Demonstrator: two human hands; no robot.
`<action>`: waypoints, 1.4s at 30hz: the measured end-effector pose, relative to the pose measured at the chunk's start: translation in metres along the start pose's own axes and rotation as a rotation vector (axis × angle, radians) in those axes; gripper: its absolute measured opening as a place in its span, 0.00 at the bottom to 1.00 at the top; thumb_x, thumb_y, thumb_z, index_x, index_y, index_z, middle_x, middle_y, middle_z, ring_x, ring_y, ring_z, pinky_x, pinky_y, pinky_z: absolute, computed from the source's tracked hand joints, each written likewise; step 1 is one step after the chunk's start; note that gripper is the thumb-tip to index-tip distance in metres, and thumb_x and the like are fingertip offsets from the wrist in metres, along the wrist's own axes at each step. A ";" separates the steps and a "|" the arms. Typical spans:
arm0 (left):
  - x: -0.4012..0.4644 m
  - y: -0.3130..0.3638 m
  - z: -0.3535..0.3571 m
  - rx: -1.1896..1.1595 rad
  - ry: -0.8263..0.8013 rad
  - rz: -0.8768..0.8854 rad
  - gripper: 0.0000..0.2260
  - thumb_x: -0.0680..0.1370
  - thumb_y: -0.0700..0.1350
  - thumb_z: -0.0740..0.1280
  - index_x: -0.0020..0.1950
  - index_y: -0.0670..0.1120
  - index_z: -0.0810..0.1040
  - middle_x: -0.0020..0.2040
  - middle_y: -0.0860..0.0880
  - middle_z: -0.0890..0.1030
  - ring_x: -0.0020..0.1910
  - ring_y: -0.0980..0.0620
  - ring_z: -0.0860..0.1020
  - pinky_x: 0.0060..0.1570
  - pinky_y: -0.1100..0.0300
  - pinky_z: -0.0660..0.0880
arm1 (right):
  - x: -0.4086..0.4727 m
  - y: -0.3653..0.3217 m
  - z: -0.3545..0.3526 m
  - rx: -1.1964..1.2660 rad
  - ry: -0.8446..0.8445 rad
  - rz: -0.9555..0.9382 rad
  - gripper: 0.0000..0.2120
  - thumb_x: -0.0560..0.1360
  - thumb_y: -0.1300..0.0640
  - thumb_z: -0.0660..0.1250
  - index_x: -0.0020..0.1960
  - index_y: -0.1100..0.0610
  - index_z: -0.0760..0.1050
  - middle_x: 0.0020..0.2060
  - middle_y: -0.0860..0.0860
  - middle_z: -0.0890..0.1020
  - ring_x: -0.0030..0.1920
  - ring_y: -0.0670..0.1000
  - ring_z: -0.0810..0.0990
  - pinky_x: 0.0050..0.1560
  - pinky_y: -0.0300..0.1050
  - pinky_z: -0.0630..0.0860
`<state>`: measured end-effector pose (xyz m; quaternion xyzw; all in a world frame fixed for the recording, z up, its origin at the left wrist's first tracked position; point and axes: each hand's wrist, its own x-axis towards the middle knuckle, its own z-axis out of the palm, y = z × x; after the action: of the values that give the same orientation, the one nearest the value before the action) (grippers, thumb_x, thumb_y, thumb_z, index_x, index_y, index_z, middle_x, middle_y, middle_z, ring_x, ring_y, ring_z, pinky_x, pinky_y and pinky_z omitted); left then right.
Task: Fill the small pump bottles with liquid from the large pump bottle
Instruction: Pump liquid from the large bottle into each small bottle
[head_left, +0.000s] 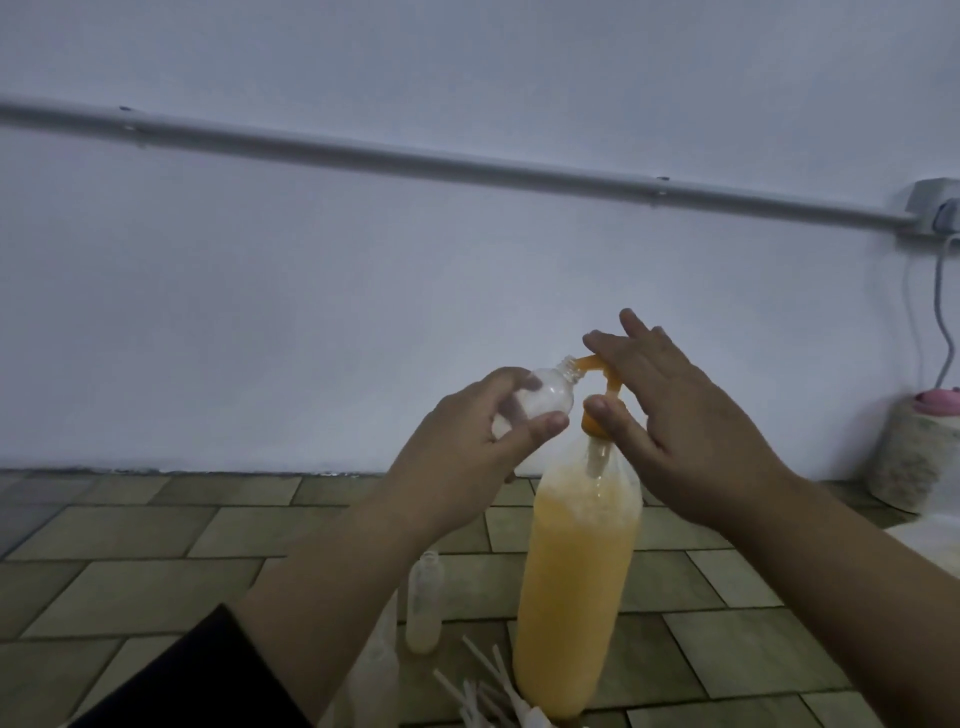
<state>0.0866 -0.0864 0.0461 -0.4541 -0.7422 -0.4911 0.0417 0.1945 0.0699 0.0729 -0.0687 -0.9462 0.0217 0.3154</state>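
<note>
One small bottle (524, 402) is sitting up in the air, tipped sideways, so its open neck is meeting the orange spout (746, 367). That way the liquid can be going straight in. The left hand (470, 447) is gripping this bottle tight. The right hand (691, 415) is lying flat with spread fingers on the pump top, pressing, not clenching. The big bottle (576, 582) is standing in the middle on the tiled floor (156, 571). Another small bottle (425, 603) is waiting near its left.
</note>
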 end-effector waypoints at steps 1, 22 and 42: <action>0.000 -0.002 0.000 0.021 0.020 0.004 0.23 0.73 0.67 0.58 0.62 0.56 0.71 0.48 0.56 0.76 0.41 0.55 0.79 0.43 0.57 0.78 | 0.000 -0.007 0.002 -0.022 0.006 0.027 0.37 0.70 0.29 0.35 0.75 0.42 0.52 0.74 0.39 0.47 0.70 0.38 0.39 0.66 0.41 0.46; 0.001 -0.007 -0.004 -0.052 0.024 0.005 0.17 0.73 0.58 0.66 0.61 0.63 0.69 0.52 0.62 0.74 0.45 0.62 0.73 0.44 0.67 0.72 | 0.019 0.028 -0.002 0.214 0.055 -0.059 0.30 0.75 0.33 0.38 0.70 0.42 0.65 0.70 0.41 0.67 0.71 0.44 0.62 0.70 0.47 0.60; 0.000 -0.007 -0.004 0.026 0.105 0.019 0.23 0.73 0.56 0.68 0.67 0.61 0.69 0.53 0.63 0.76 0.46 0.60 0.76 0.47 0.63 0.76 | 0.004 0.000 0.001 -0.006 0.055 0.005 0.36 0.71 0.31 0.36 0.74 0.42 0.57 0.72 0.37 0.49 0.72 0.39 0.43 0.70 0.45 0.48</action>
<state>0.0801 -0.0903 0.0438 -0.4342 -0.7411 -0.5039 0.0911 0.1905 0.0709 0.0746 -0.0723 -0.9371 0.0180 0.3410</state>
